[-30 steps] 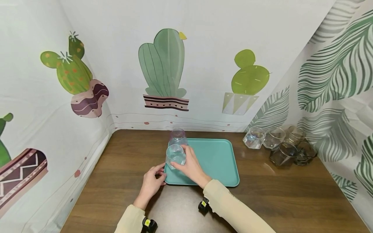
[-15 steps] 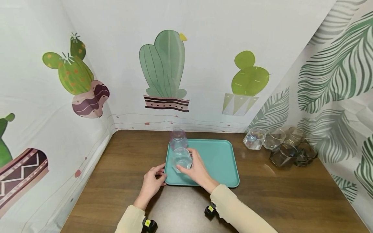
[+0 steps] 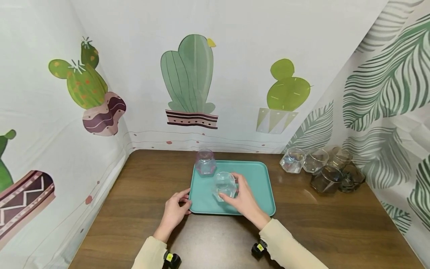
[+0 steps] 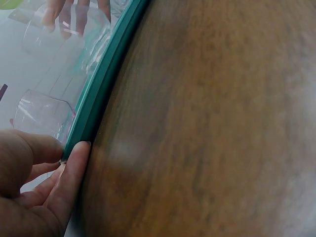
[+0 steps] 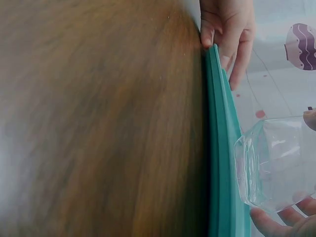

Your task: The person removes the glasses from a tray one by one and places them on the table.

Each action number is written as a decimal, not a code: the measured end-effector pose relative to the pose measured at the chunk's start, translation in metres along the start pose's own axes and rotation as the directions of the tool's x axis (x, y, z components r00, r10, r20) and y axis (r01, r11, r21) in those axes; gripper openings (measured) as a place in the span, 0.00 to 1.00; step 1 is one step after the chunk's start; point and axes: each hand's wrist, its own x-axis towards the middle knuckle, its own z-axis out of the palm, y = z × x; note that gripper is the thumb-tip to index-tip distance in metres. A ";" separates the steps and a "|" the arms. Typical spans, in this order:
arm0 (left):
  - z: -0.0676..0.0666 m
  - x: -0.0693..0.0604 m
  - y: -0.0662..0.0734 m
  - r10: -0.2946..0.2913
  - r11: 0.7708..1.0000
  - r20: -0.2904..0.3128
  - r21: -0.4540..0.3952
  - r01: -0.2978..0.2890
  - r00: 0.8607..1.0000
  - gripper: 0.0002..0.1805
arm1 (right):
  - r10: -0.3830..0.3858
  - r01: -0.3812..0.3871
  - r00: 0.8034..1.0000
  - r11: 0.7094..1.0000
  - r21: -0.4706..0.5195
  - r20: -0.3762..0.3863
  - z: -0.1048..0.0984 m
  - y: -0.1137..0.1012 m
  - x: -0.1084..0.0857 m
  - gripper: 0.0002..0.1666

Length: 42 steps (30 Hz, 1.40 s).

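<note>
My right hand (image 3: 246, 200) holds a clear drinking glass (image 3: 224, 186) with a faceted base, thumb on the near side and fingers round the right side. The glass is upright over the middle of a teal tray (image 3: 258, 172); whether its base touches the tray I cannot tell. In the right wrist view, the clear glass (image 5: 276, 158) appears just beyond the tray's rim (image 5: 219, 128). At the tray's front left corner, my left hand (image 3: 175, 209) pinches the edge; its fingers (image 4: 74, 168) show there in the left wrist view. A pinkish glass (image 3: 205, 162) stands at the tray's back left corner.
Several glasses stand grouped at the table's back right, among them a clear one (image 3: 293, 160) and a dark smoky one (image 3: 326, 180). Behind the wooden table (image 3: 151, 168) hangs a white cloth (image 3: 235, 74) printed with cacti and leaves.
My right hand has carried the clear glass rightward and slightly nearer, from the tray's left side to its middle, away from the pinkish glass. The left hand has stayed at the tray's corner.
</note>
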 end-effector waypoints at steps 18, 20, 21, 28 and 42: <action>0.000 0.000 0.001 -0.005 1.000 0.005 -0.005 0.005 1.000 0.25 | 0.043 -0.051 0.996 0.994 -0.099 -0.082 -0.052 0.015 -0.016 0.47; -0.001 0.000 0.001 -0.002 1.000 0.004 -0.004 0.002 1.000 0.25 | 0.047 -0.057 0.995 0.992 -0.109 -0.092 -0.057 0.018 -0.017 0.47; -0.001 0.000 0.001 -0.001 1.000 0.004 -0.004 0.001 1.000 0.25 | 0.050 -0.061 0.994 0.992 -0.113 -0.096 -0.060 0.019 -0.018 0.46; 0.000 0.000 0.000 -0.005 1.000 0.003 -0.002 0.005 1.000 0.25 | 0.069 -0.087 0.989 0.987 -0.136 -0.134 -0.078 0.025 -0.022 0.46; 0.000 0.000 0.002 -0.007 1.000 0.005 -0.017 0.008 1.000 0.25 | 0.102 -0.155 0.965 0.964 -0.215 -0.241 -0.117 0.044 -0.027 0.46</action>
